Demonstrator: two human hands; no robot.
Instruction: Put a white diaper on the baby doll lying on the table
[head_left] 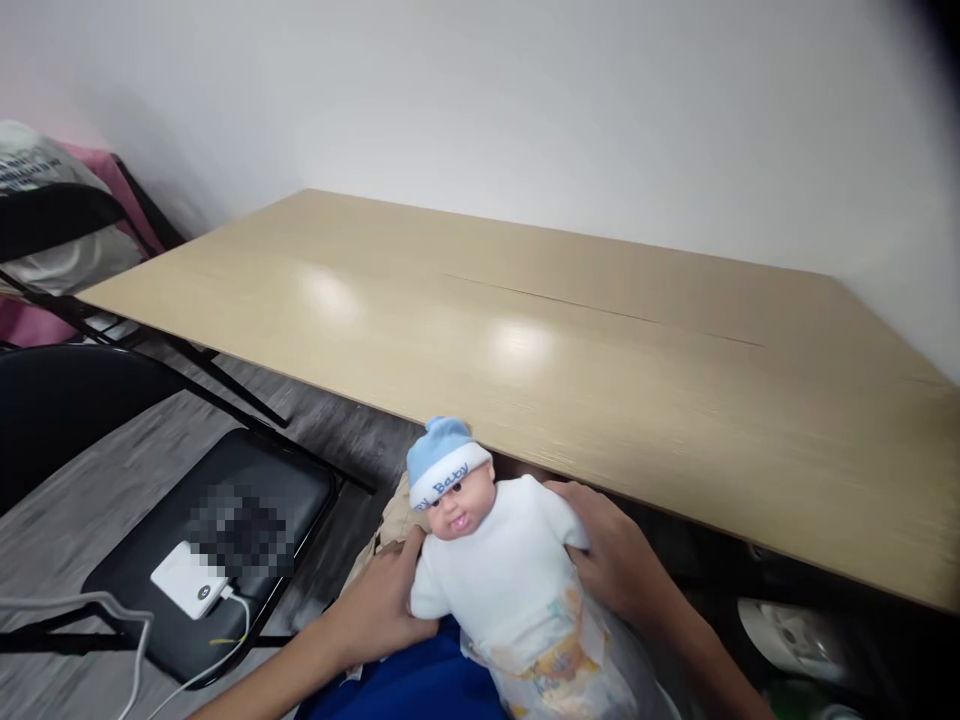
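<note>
A baby doll lies face up across my lap, its head toward the table edge. It wears a light blue knit hat with a white band lettered "Baby", a white short-sleeved shirt and a printed diaper. My left hand is closed around the doll's arm and sleeve on the left. On the other side, my right hand grips the doll's other arm at the sleeve. The doll's legs are cut off by the lower edge of the view.
A light wood table stretches ahead against a white wall. At left stands a black folding chair with a white power bank and its cable on the seat. Another chair holds bags. A white object sits under the table.
</note>
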